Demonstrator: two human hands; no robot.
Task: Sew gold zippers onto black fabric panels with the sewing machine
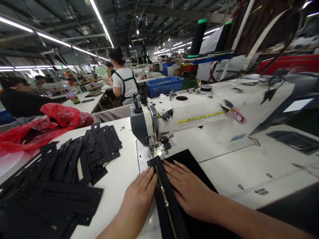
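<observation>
A black strip with a gold zipper (pixel 164 199) runs from the bottom edge up to the needle area of a white sewing machine (pixel 199 106). Beneath its right side lies a larger black panel (pixel 188 159). My left hand (pixel 138 199) rests at the strip's left edge, fingertips near its top end. Flat on the black material right of the zipper is my right hand (pixel 189 189), fingers stretched out. The left hand's fingers are extended and lie close together, holding nothing. The presser foot (pixel 157 151) is just beyond the strip's top end.
Many cut black pieces (pixel 72 166) are heaped on the left of the table, beside a red plastic bag (pixel 57 119). Pink snips (pixel 234 113) lie against the machine arm. Behind stand a blue basket (pixel 164 85) and a person in a white shirt (pixel 126 81).
</observation>
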